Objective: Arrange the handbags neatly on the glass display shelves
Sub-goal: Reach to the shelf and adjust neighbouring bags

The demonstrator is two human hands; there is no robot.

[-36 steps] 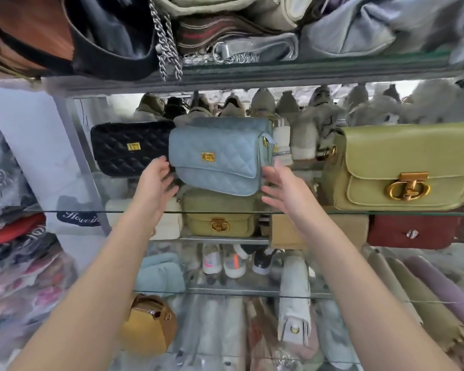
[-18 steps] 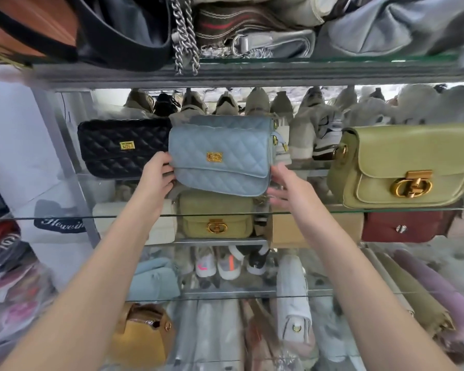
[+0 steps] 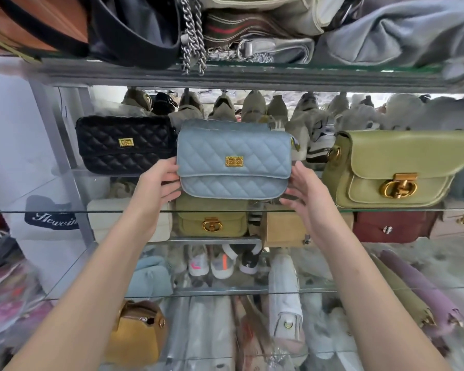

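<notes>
The light-blue quilted flap handbag with a gold square clasp [image 3: 233, 162] was upright and facing front, in the gap on the middle glass shelf [image 3: 65, 211] between the black quilted flap handbag [image 3: 123, 144] and the olive-green smooth leather handbag with a round gold clasp [image 3: 397, 167]. It stood nearer the front edge than the black one, overlapping that bag's right end. Whether its base already rested on the glass or hung just above it could not be told.

The left hand [image 3: 156, 188] gripped the bag's left end, its fingers [image 3: 170, 180] curled against the edge. The right hand [image 3: 308, 194] had its fingers [image 3: 289, 202] spread and nearly straight, pressed to the right end and lower corner.

By my reading, this shelf was close to done: three bags in a row, clasps forward. What seemed left here was to push the blue bag back into line with its neighbours and let go. The shelf below held a small olive suede bag [image 3: 212, 222] and a dark red bag [image 3: 391, 226], roughly in a row. The top shelf still carried a loose heap of bags and a hanging chain strap [image 3: 192, 46], which probably needed sorting.
</notes>
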